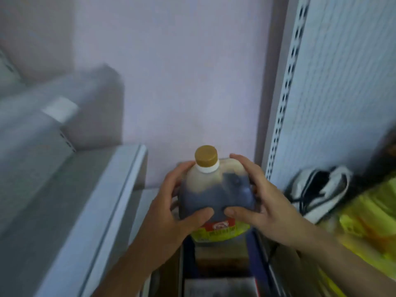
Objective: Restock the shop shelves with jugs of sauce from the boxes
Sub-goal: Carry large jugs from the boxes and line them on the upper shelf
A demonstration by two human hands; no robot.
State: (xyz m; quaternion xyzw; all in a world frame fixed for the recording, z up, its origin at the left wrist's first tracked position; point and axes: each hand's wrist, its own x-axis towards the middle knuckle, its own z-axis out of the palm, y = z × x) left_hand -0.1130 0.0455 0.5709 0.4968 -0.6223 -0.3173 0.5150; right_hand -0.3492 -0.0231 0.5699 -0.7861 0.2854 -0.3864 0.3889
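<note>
Pale wall behind — hands (216, 213) grip jug (216, 189), half-full, dark sauce.

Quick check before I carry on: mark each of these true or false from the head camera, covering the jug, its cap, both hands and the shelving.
1. Both hands hold the jug. True: the left hand and right hand clasp its sides.
2. The jug's cap is off. False: a tan cap sits on the neck.
3. The jug holds dark sauce. True.
4. The jug lies on its side. False: it is upright, cap up.
5. A slotted shelf upright stands to the right. True.
6. The jug's label is blue. False: it is yellow and red.
</note>
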